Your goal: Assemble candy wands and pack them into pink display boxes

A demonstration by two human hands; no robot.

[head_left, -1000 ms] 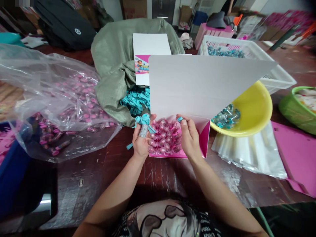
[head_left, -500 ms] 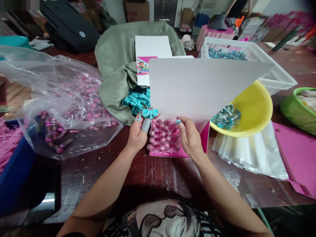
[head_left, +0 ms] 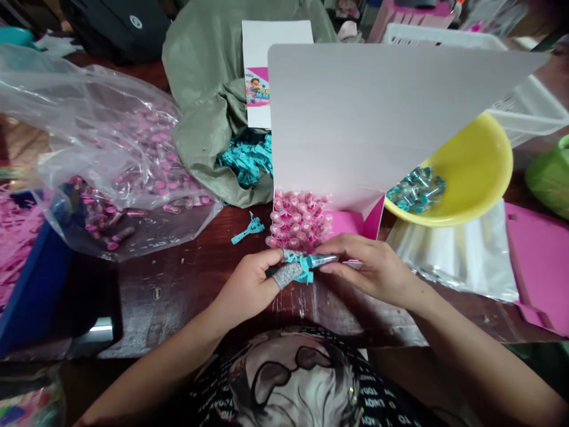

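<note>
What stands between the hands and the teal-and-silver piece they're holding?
Nothing visible does: the left hand and right hand both touch the teal-and-silver piece directly, just below the pink capsules.

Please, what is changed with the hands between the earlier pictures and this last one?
Both hands moved down, off the pink display box, and came together in front of it. The left hand and right hand now hold a teal-and-silver piece between them. Another teal piece shows on the table. The box and yellow basin stayed in place.
</note>
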